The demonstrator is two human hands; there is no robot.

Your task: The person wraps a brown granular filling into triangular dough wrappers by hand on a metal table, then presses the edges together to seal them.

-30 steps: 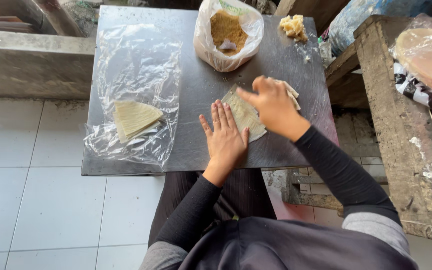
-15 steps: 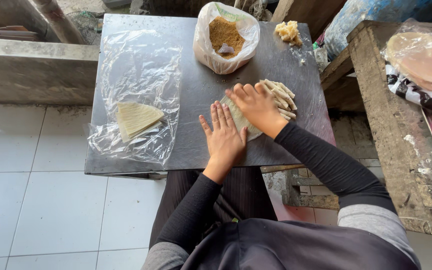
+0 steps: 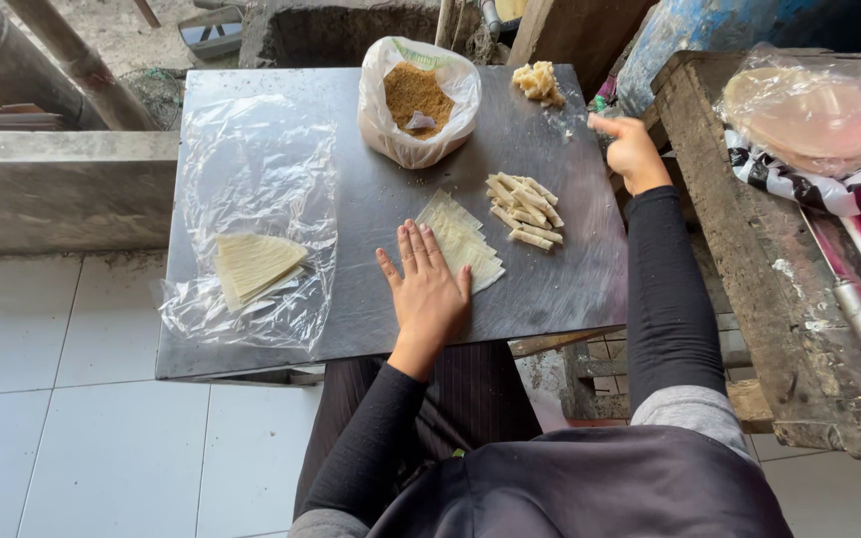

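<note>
My left hand [image 3: 428,290] lies flat, fingers spread, on the near corner of a pale wrapper sheet [image 3: 467,237] on the dark metal board [image 3: 371,199]. Right of the sheet is a small pile of several rolled pastry sticks [image 3: 524,210]. My right hand [image 3: 631,149] hovers past the board's right edge, forefinger stretched toward the far left, holding nothing that I can see. A white plastic bag of brown crumbly filling [image 3: 417,99] stands at the board's far middle, with a pale lump of dough [image 3: 537,80] to its right.
A clear plastic sheet [image 3: 256,209] covers the board's left side, with folded triangular wrappers [image 3: 251,265] under it. A rough wooden bench [image 3: 799,299] on the right carries a bagged stack of round wrappers [image 3: 807,105], a striped cloth and a metal tool. White floor tiles lie below.
My right hand left the rolled sticks and moved away to the right, beyond the board's edge. The pile of sticks is now uncovered. My left hand stayed pressed on the wrapper.
</note>
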